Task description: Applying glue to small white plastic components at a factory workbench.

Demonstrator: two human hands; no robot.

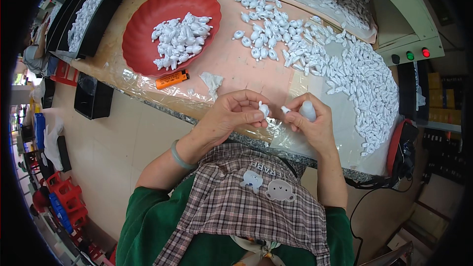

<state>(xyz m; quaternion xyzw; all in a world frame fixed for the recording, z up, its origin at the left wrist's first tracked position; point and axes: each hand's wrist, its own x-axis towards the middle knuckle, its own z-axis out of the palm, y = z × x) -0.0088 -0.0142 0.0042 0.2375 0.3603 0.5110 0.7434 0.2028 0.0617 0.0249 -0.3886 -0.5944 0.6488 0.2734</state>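
In front of my apron, my left hand (235,113) pinches a small white plastic figure part (264,110) between thumb and fingers. A short gap to the right, my right hand (315,120) is closed round a small whitish bottle (308,111). Between its thumb and forefinger it also holds a small white piece (286,110), which points toward the figure part. The two pieces are apart. Beyond my hands lie a loose group of rounded white parts (261,39) and a wide spread of slim white parts (367,86).
A red scalloped bowl (140,24) holds a heap of joined white figures. Beside it are an orange tube-shaped item (172,79) and crumpled white tissue (212,83). A green machine frame (414,44) with lit buttons stands at the back right, and a black bin (92,99) sits off the table's left edge.
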